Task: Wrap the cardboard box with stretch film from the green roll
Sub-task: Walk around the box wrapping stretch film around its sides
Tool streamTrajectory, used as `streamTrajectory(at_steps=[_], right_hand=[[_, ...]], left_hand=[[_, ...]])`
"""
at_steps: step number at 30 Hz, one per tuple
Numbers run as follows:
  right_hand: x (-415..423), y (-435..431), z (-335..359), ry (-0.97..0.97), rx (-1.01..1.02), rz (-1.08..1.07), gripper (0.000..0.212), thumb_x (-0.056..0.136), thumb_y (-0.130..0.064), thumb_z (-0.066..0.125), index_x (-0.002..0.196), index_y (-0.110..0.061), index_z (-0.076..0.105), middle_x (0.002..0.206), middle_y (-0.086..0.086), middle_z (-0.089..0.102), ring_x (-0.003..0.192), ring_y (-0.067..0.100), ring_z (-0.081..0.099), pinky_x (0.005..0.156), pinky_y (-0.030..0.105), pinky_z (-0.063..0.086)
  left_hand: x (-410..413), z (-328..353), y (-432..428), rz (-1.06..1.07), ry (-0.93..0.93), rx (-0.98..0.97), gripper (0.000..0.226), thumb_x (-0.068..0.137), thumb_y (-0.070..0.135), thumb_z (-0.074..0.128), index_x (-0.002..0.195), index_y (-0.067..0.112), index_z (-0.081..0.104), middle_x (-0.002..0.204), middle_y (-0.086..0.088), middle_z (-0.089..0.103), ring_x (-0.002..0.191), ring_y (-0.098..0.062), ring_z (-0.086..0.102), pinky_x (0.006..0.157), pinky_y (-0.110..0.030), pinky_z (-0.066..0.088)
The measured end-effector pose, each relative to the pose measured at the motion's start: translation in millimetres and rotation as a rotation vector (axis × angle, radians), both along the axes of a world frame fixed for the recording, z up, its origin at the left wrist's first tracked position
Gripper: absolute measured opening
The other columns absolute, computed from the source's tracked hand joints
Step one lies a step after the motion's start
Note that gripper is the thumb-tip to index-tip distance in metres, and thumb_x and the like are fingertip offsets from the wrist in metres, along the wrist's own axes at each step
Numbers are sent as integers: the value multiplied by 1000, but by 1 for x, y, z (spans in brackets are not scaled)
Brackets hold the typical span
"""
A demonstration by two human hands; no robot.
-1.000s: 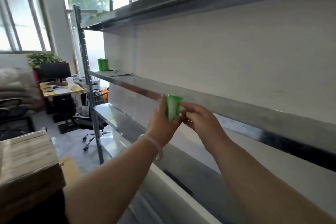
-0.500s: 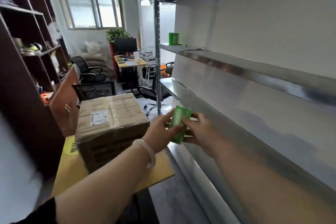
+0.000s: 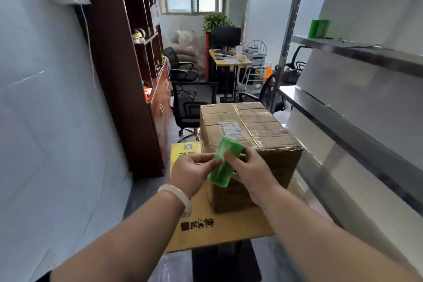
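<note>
green roll (image 3: pixel 225 165) held before the cardboard box (image 3: pixel 247 126), film not yet drawn

both hands held the roll just in front of the box on its yellow board (image 3: pixel 229 229). the left hand (image 3: pixel 190 174) pinched its side; the right hand (image 3: pixel 251 174) curled round it, thumb on top. next, judging by this, the loose film edge needed picking free.

Tilted green roll (image 3: pixel 225 165) hangs before taped brown cardboard box (image 3: pixel 249 142).

One head-worn camera looks forward and down. Close below are the hands (image 3: pixel 219 171), cardboard box (image 3: pixel 249 135) at 12 o'clock.
</note>
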State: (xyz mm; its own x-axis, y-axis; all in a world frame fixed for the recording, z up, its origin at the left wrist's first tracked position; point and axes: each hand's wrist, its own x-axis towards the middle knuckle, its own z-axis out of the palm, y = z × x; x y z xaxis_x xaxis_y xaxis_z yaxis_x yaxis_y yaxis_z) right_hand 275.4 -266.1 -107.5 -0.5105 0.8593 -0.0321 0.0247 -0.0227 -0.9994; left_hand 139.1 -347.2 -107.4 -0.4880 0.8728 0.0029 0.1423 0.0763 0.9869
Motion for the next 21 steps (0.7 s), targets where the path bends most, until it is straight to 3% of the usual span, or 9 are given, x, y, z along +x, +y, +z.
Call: streamTrajectory(at_steps=[2,5,8,11,17,19,21], right_hand=[[-20,3,0,-27,28,17,80,48,-70,77,114,-30,60,110,0,67,103,24,65,89,49,54],[-41,15,7,-45,59,27,49,74,-46,75,115,-25,59,109,1,66,101,21,65,89,47,55],[-57,32,9,-39,80,21,36,79,-35,73,112,-26,61,105,0,68,98,19,65,86,42,56],[-71,51,11,0,76,38,37,76,-33,77,110,-25,64,102,0,71,95,20,68,81,45,58],[-107,96,14,15,74,88,48,67,-43,79,108,-22,66,103,1,72,99,23,67,89,47,55],[-118,109,17,14,70,121,45,70,-42,77,108,-23,64,106,1,71,101,22,66,91,46,54],[-128,121,18,9,74,135,42,77,-34,74,114,-18,62,107,1,69,101,20,65,90,43,55]], left_hand=[[-18,-3,0,31,-35,-11,9,81,26,78,89,23,78,90,-1,78,88,-16,74,73,-27,60],[-37,-2,10,52,-85,-4,5,83,24,77,87,22,76,84,1,78,82,-13,74,63,-21,57],[-53,0,27,83,-105,3,4,85,19,74,83,15,74,76,0,76,74,-13,72,62,-25,57],[-67,5,44,68,-95,-15,9,90,14,70,84,8,67,77,-6,70,68,-15,67,64,-28,60],[-96,22,89,-3,-97,-119,12,100,17,54,91,10,55,85,-8,63,80,-21,60,71,-35,56],[-106,21,103,4,-102,-116,14,102,17,50,91,11,54,88,-9,62,85,-23,60,79,-42,56],[-115,18,111,13,-151,-107,16,104,16,46,92,11,54,87,-9,61,84,-23,60,77,-41,56]])
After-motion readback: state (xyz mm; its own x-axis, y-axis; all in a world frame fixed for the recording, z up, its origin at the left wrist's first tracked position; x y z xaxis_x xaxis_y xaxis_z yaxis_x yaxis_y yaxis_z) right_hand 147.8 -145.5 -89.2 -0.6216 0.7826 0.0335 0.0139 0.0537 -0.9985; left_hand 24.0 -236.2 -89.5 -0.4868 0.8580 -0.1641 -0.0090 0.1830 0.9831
